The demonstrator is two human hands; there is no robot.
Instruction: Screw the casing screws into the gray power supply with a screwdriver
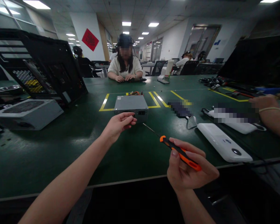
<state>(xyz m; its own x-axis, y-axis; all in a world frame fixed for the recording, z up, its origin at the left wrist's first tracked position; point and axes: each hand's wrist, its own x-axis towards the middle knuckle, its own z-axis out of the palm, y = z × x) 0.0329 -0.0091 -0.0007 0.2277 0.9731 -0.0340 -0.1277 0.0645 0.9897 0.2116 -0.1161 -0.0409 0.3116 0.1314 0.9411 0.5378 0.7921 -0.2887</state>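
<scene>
The power supply [131,102] sits on the green surface [84,168], ahead of both hands, overlapping the near line of a yellow tape [154,99] outline. Its near face shows a socket [142,113], and wires [135,93] lie behind it. The left hand [118,126] is in front of that face, thumb and fingertips drawn close together; whether they pinch something small or touch the metal cannot be told. The right hand [189,174] is closed around the orange and black handle of a screwdriver [167,143], its tip pointing toward the power supply and apart from it.

To the right lie a blurred dark item [180,109] with a pale loop beside it, a white power bank [224,141] and a partly blurred white item [238,123]. Another person's hand [267,104] is at the right edge, near a band on the wrist. Cables [211,81] lie farther back.

To the left, a second supply [37,113] rests before a black PC case [60,68]. Across the surface, a person [124,67] in white has both hands at a dark object [138,80]. A bottle [169,67] stands to that object's right.
</scene>
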